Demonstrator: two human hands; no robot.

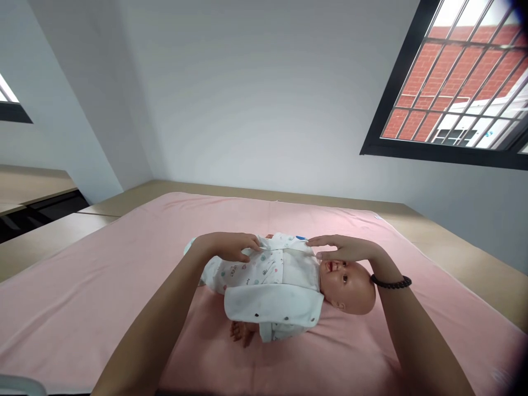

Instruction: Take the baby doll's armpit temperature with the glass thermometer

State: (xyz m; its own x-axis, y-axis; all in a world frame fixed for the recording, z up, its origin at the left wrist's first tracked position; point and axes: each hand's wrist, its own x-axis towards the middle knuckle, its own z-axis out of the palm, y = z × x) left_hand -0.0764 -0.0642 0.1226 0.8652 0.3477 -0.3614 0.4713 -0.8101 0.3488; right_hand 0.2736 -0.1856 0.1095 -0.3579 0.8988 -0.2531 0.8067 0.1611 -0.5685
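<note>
A baby doll (348, 286) lies on its back with its head to the right. It wears a white baby shirt (272, 302) with small printed motifs and snap buttons. The front of the shirt is spread apart, and its near flap is folded outward over the doll's arm. My left hand (235, 246) rests at the far flap, fingertips on the cloth and thumb apart from the fingers. Near the doll's chin and the shirt's collar is my right hand (344, 247), fingers stretched out and thumb apart below them. A dark beaded bracelet (391, 282) circles my right wrist.
A pink sheet (124, 286) covers the wooden surface (462, 247) under the doll. A white wall (256, 99) stands behind it. At the upper right is a barred window (457, 82) in a dark frame. A grey curved rail (20, 384) shows at the lower left.
</note>
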